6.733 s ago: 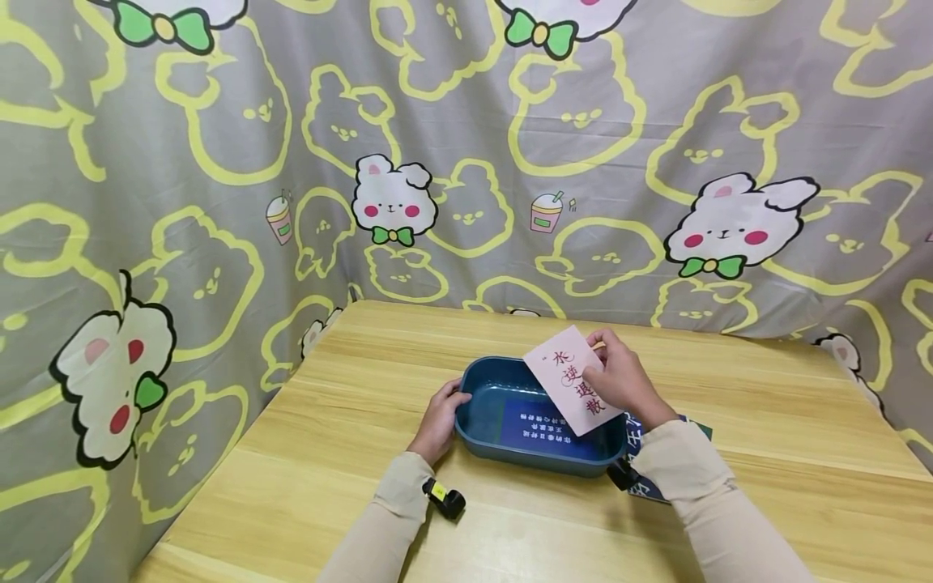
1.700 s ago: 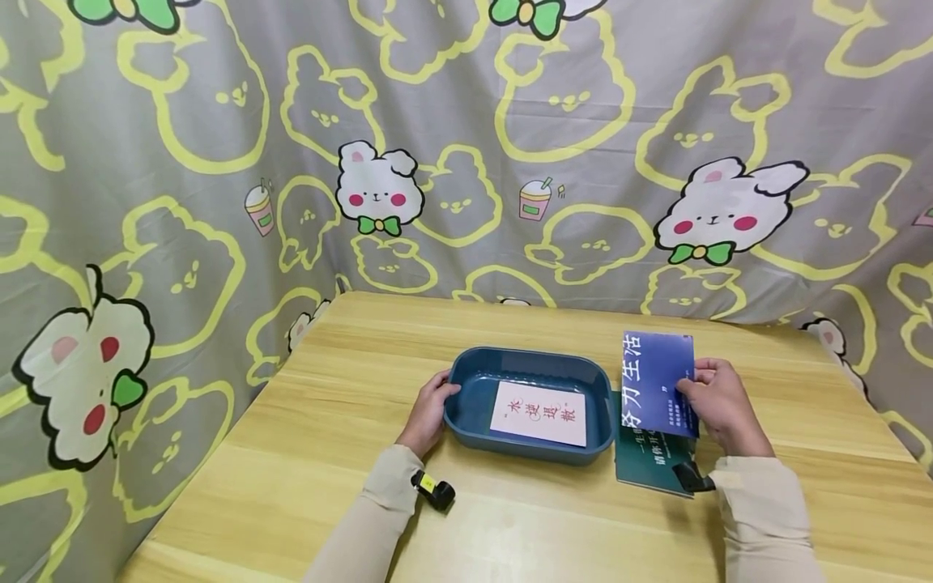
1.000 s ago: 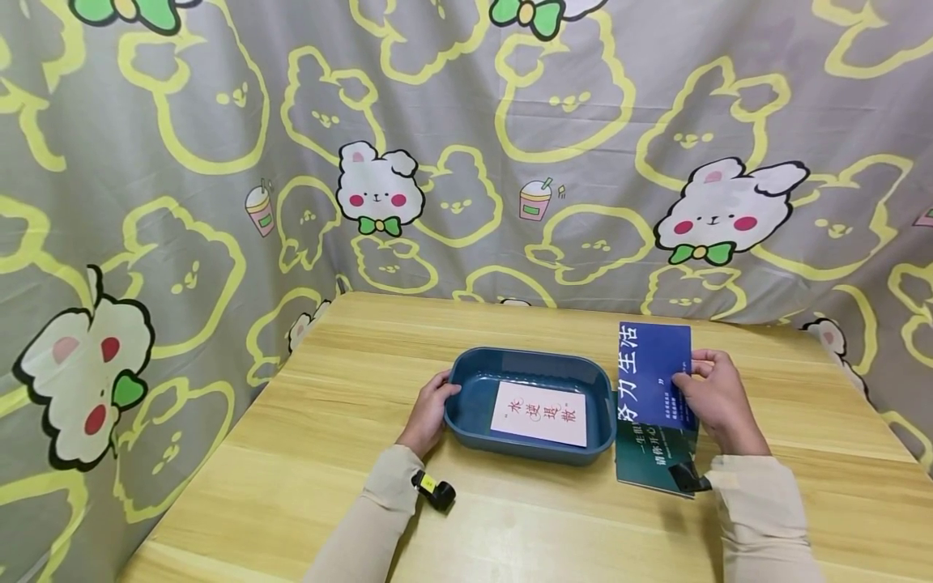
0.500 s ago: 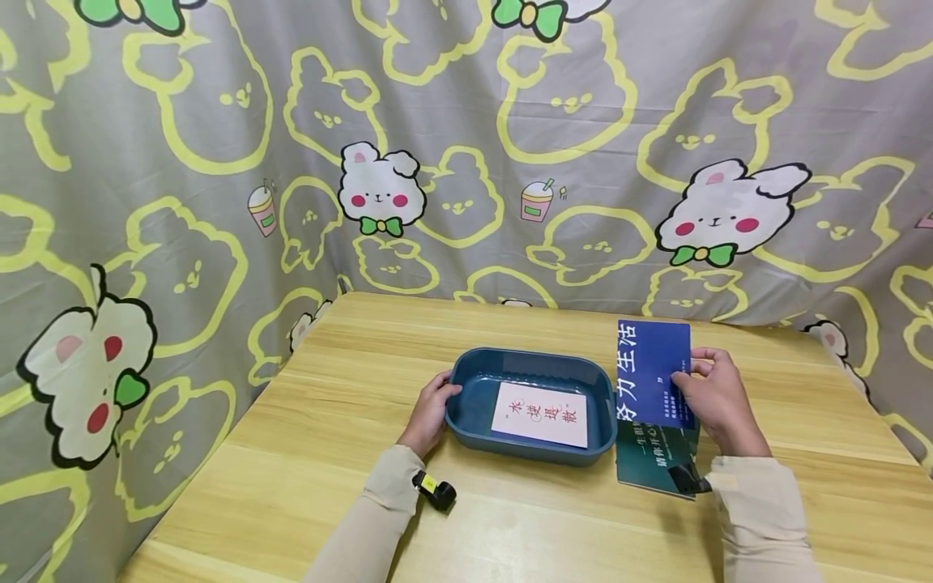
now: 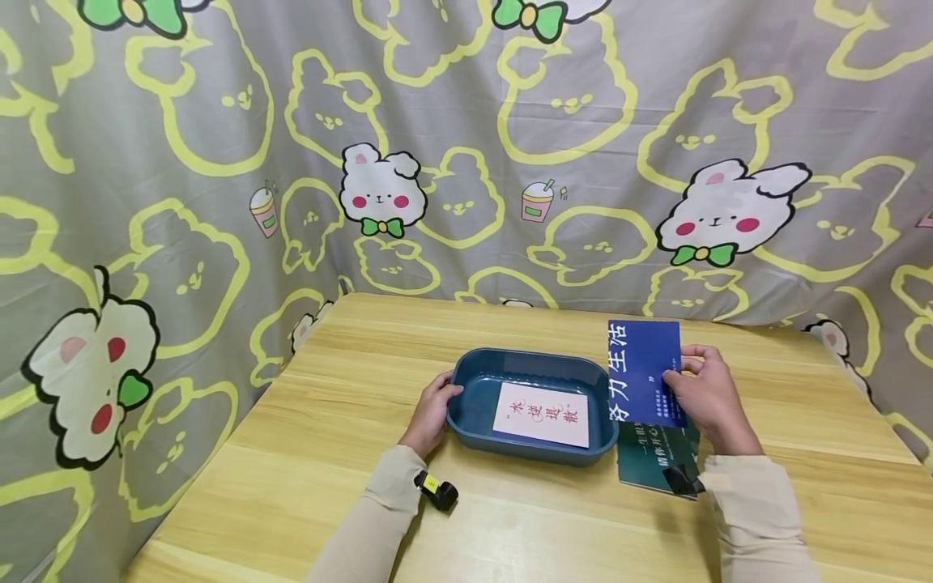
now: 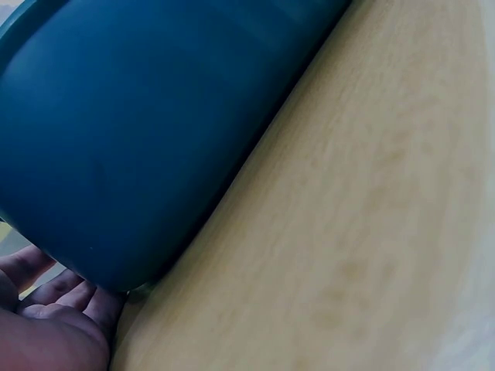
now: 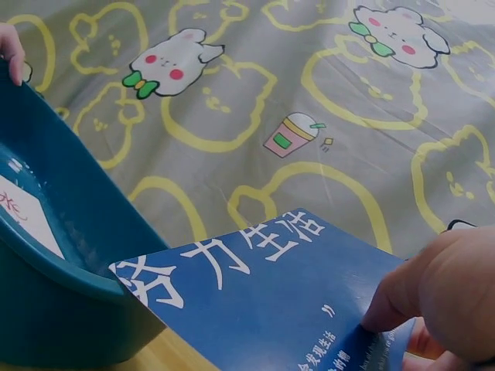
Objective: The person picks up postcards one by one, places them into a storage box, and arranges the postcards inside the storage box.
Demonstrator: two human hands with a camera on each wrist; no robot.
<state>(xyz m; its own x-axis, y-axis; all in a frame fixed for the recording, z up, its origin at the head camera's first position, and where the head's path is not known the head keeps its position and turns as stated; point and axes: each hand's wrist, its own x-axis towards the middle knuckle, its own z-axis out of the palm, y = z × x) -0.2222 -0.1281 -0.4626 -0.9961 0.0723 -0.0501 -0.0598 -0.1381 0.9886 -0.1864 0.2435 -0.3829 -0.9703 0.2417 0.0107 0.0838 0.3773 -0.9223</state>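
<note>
One blue card [image 5: 645, 370] pinched in right hand [image 5: 705, 398]; left hand [image 5: 432, 410] grips one tray [image 5: 530, 364] holding one pink card [image 5: 542, 414].

The tray [image 5: 530, 450] is dark teal. The card [image 5: 541, 414] in it is pale pink with red characters. The far curtain [image 5: 466, 146] is grey with yellow bunny outlines.

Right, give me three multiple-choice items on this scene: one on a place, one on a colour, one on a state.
1. Where does the pink card lie?
A. in the tray
B. on the bare table
C. under the green booklet

2. What colour is the card held by the right hand?
A. red
B. blue
C. yellow

3. How is the blue card placed?
A. flat in the tray
B. lifted, pinched at its edge
C. folded shut

Answers: 1 A, it rests inside the tray. 2 B, its face is blue with white characters. 3 B, fingers pinch it above the green booklet.
</note>
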